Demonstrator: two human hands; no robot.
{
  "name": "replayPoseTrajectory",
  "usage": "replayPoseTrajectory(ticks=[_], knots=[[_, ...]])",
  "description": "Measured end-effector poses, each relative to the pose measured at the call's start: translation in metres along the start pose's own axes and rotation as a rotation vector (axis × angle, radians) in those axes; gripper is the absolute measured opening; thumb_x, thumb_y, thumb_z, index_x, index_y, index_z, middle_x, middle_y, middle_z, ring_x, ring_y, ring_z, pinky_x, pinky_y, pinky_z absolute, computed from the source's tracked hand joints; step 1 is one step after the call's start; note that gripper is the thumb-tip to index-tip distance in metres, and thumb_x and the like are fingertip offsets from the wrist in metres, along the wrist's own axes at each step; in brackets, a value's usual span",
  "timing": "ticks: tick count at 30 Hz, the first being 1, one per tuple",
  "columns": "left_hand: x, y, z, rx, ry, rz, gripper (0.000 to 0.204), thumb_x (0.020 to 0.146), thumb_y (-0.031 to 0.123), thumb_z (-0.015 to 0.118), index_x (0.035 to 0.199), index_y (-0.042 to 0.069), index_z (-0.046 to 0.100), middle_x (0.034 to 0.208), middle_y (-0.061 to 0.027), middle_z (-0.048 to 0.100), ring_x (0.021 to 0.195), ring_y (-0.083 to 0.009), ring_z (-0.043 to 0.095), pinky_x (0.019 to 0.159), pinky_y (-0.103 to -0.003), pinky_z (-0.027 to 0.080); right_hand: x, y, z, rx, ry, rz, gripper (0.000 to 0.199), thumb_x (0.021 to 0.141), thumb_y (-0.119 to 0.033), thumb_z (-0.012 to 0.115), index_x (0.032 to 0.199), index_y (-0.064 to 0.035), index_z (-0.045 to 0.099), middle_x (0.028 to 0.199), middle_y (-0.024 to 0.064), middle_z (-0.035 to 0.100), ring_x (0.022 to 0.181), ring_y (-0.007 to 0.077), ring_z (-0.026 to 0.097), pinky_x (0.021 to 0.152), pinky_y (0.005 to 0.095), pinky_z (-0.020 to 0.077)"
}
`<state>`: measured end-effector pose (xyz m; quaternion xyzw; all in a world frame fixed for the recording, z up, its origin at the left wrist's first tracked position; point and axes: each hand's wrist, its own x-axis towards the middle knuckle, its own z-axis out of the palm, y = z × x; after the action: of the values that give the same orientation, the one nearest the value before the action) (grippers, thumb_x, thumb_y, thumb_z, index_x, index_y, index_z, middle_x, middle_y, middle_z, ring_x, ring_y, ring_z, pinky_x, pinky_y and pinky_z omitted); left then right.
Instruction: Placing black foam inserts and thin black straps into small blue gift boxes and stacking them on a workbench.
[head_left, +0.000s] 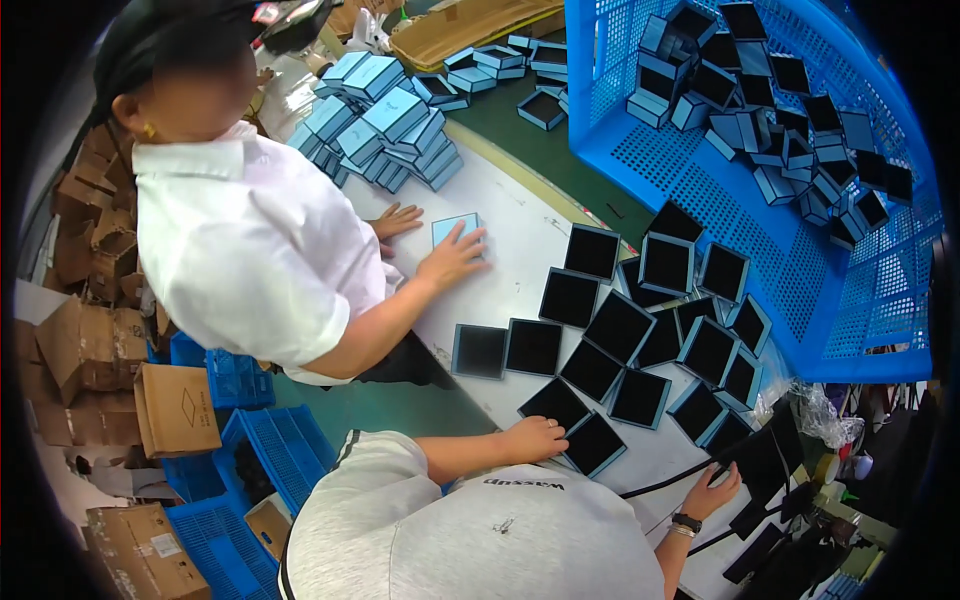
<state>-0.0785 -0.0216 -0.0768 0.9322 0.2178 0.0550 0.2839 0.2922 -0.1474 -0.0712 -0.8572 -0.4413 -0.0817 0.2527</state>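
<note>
My left hand (535, 438) lies at the near edge of a group of shallow boxes, its fingers drawn together. The fingertips touch or nearly touch a pale-blue box with a black inside (595, 445); a similar black-faced box (555, 403) lies just beyond. I cannot tell whether the fingers grip either one. To the right, my right hand (710, 491) curls around a small dark thing beside black straps; its kind is unclear. Several more black-faced boxes (620, 327) lie flat or overlapping on the white table (505, 290).
Across the table's left side, another person in a white shirt (240, 240) has a hand on a closed light-blue box (457, 232). Stacked blue boxes (385, 125) stand beyond. A large blue crate (690, 195) with loose boxes tilts at the right. Cartons (175, 410) and blue crates (285, 450) stand lower left.
</note>
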Motion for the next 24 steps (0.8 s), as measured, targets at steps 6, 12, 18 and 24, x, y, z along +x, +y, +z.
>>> replayPoseTrajectory(ticks=[6, 12, 18, 24], knots=[[0.018, 0.000, 0.004, 0.027, 0.066, 0.002, 0.010, 0.074, 0.020, 0.061, 0.078, 0.013, 0.056, 0.075, -0.0044, 0.050, 0.077, -0.0228, 0.055, 0.063, -0.035, 0.045, -0.035, 0.023, 0.019, -0.068, -0.271, 0.344, 0.090, 0.075, -0.025, 0.072, 0.145, -0.0173, 0.016, 0.142, 0.0213, 0.031, 0.128, 0.0414, 0.031, 0.096, 0.0596, 0.0316], [0.038, -0.007, -0.012, 0.159, 0.150, -0.071, 0.005, 0.071, 0.015, 0.056, 0.075, 0.016, 0.060, 0.075, -0.0048, 0.051, 0.079, -0.0246, 0.054, 0.066, -0.039, 0.043, -0.031, 0.040, 0.016, 0.152, -0.170, 0.247, 0.063, 0.072, -0.019, 0.076, 0.123, 0.0038, 0.047, 0.120, 0.0209, 0.050, 0.111, 0.0333, 0.047, 0.098, 0.0379, 0.0363], [0.022, -0.002, -0.034, 0.128, 0.186, -0.246, 0.023, 0.061, 0.004, 0.061, 0.084, 0.007, 0.061, 0.104, -0.0117, 0.054, 0.101, -0.0313, 0.051, 0.086, -0.042, 0.041, -0.026, 0.025, -0.001, 0.318, -0.239, 0.457, 0.047, 0.075, 0.000, 0.064, 0.120, -0.0006, 0.050, 0.103, 0.0161, 0.057, 0.071, 0.0232, 0.061, 0.062, 0.0296, 0.0502], [0.029, 0.031, -0.054, 0.093, 0.250, -0.161, 0.032, 0.064, -0.001, 0.058, 0.095, 0.005, 0.060, 0.113, -0.0123, 0.053, 0.110, -0.0332, 0.046, 0.094, -0.042, 0.036, -0.042, 0.023, -0.043, 0.470, -0.130, 0.614, 0.039, 0.078, 0.001, 0.059, 0.116, -0.0008, 0.051, 0.101, 0.0114, 0.057, 0.071, 0.0183, 0.060, 0.060, 0.0279, 0.0483]])
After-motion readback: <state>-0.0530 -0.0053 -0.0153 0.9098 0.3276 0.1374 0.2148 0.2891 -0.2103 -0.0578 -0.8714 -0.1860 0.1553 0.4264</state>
